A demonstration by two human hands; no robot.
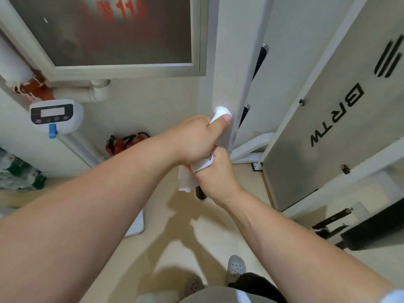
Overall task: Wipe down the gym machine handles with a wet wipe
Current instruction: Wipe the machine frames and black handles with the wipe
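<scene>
Both forearms fill the near view, reaching to one handle [200, 194] just left of the white BRTW panel [328, 119]. Left hand [192, 141] is fisted round the upper part of the bar w/ the wet wipe [185, 182] under its palm; a bit of wipe pokes out by the thumb tip, and a loose flap hangs below the fist. Right hand [215, 171] is closed round the same bar just below the left, touching it, more wipe under its fingers. Only the dark lower end of the handle shows past the hands.

Progress, as a guess: mid-wipe on this handle, grip section covered, bottom tip not yet reached. Two more dark handles [260, 62] sit higher up, right beside the panel's left edge; can't tell if they're clean. Likely still to do.
</scene>
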